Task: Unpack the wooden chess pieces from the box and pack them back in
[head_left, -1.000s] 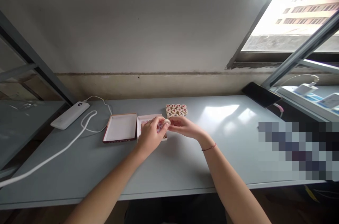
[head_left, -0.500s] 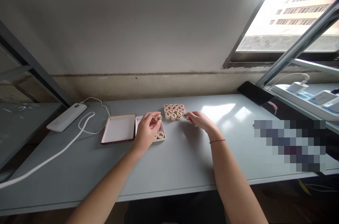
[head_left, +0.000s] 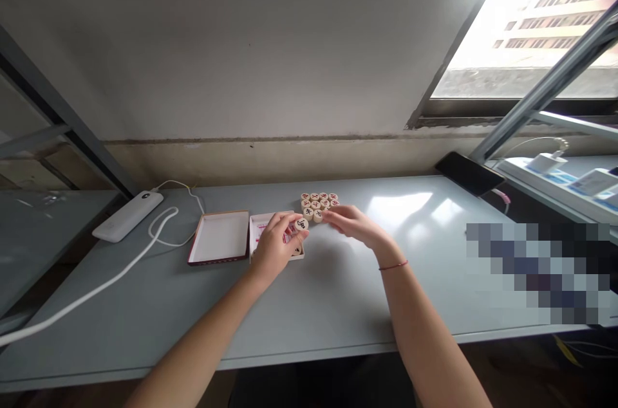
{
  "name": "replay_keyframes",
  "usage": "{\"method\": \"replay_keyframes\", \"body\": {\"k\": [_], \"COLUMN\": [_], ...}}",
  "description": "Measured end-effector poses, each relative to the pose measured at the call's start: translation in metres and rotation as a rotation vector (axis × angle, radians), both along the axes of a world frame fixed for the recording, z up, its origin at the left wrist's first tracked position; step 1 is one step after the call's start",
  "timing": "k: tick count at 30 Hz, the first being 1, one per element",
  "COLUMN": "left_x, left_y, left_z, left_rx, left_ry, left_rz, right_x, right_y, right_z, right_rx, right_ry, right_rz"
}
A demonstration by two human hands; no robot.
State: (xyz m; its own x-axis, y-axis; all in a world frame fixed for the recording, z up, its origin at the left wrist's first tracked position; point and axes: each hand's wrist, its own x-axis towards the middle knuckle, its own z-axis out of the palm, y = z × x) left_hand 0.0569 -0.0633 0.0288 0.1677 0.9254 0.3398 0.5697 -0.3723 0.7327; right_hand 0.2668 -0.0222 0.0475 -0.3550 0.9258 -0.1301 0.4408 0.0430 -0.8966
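My left hand [head_left: 275, 247] pinches a round wooden Chinese chess piece [head_left: 302, 224] with a black character, its face turned up. The hand is over the right part of a shallow white box [head_left: 255, 222], where another piece [head_left: 296, 252] shows below the thumb. To the right, a block of stacked chess pieces [head_left: 315, 204] stands in rows, red characters behind and black ones in front. My right hand [head_left: 355, 226] is at the block's front right corner, fingers stretched out to the left and covering some pieces. No piece is visible in it.
An open box lid [head_left: 219, 239] lies left of the box. A white power bank [head_left: 128, 216] and a white cable [head_left: 111, 279] are on the left of the desk [head_left: 309, 305]. A dark phone [head_left: 467, 173] leans at the right, near a power strip [head_left: 555, 186].
My left hand has shifted right and slightly down with its piece, turning the face up. My right hand has moved left across the block's front; the piece at its fingertips no longer shows there.
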Motion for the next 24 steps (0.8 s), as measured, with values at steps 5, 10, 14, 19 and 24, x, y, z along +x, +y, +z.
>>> {"method": "replay_keyframes", "body": {"k": [5,10,14,19,24], "left_x": [0.003,-0.011,-0.038,-0.065,-0.073], "left_y": [-0.001,0.007,0.017,0.025,0.030], "left_z": [-0.002,0.005,0.018,0.023,0.016], "left_rx": [0.082,0.085,-0.049,-0.313,-0.424], "left_ry": [0.043,0.261,0.447,0.616,0.632], "left_rz": [-0.055,-0.020,0.184,0.312,0.254], "right_x": [-0.026,-0.001,0.024,0.026,0.024], "right_y": [-0.011,0.000,0.010,0.013,0.012], "right_z": [0.009,0.002,-0.006,-0.016,-0.016], "right_rx": [-0.076,-0.007,0.030,-0.011,-0.024], "right_ry": [0.193,0.033,-0.291,-0.379,-0.470], "right_rz": [0.285,-0.070,-0.339,-0.266,-0.249]}}
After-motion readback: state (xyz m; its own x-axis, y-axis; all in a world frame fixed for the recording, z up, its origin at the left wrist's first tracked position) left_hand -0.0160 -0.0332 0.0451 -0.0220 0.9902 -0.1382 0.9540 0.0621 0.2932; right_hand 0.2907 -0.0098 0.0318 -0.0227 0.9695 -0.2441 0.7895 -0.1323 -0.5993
